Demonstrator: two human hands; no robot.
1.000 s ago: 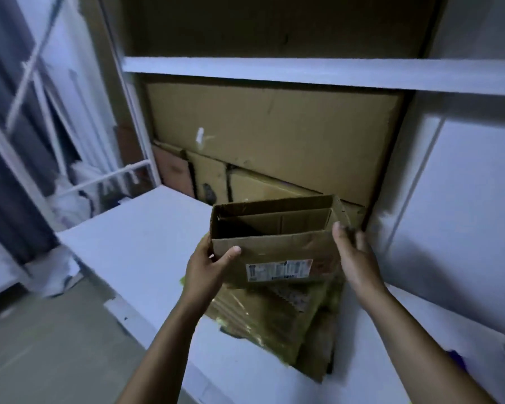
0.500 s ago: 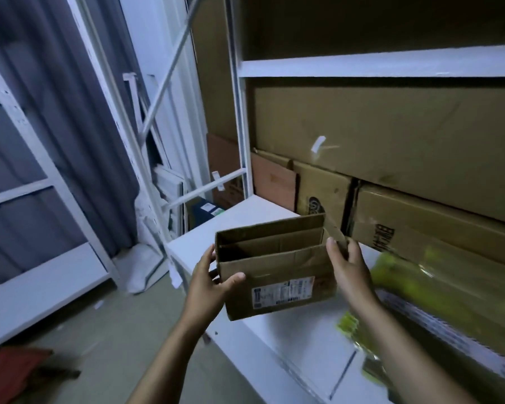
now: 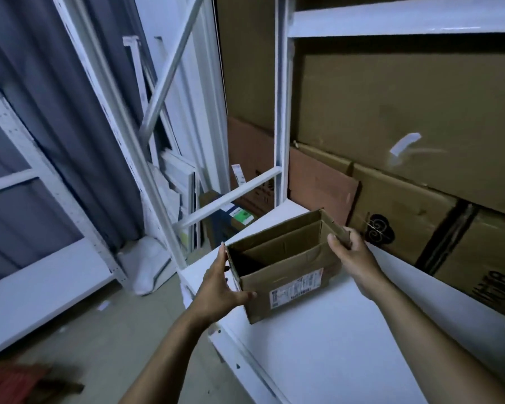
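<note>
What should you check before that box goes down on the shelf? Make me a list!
1. Left hand grips the box at its left end: ok.
2. Right hand holds the right flap: ok.
3. Box level: not ok, it tilts.
4. Box empty inside: cannot tell, one part is too dark.
5. Shelf lies right below the box: ok.
6. Box already touching the shelf: cannot tell.
</note>
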